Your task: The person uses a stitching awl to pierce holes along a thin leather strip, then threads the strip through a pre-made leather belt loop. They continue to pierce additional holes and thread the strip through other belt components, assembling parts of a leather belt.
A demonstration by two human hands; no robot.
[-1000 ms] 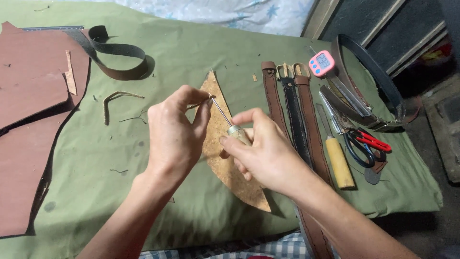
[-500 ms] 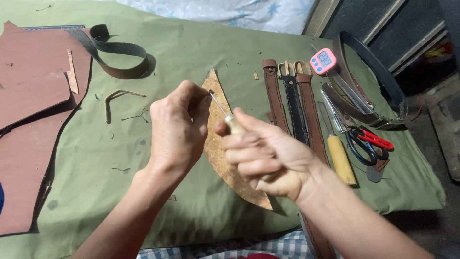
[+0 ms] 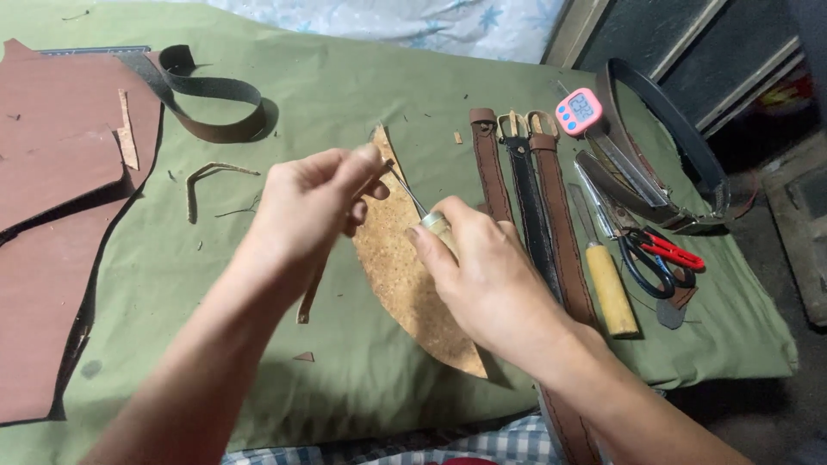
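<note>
My left hand (image 3: 310, 207) is raised above the green cloth, its thumb and fingers pinched on a thin brown leather strip (image 3: 308, 297) that hangs down from it. My right hand (image 3: 491, 275) grips an awl (image 3: 422, 211) by its pale wooden handle, the thin metal point angled up to the left hand's fingertips. Beneath both hands lies a tan curved piece of cork-like leather (image 3: 405, 275) flat on the cloth.
Large brown leather sheets (image 3: 52, 215) lie at the left, with a looped dark strap (image 3: 207, 95) behind. Three belts (image 3: 525, 198) lie right of the hands, then a wooden-handled knife (image 3: 607, 284), red-handled scissors (image 3: 659, 254), a pink timer (image 3: 579, 109) and a coiled belt (image 3: 672, 146).
The right hand drew back toward me and then returned, so the awl's point is again at the left hand's fingertips. The left hand has stayed raised, pinching the strip.
</note>
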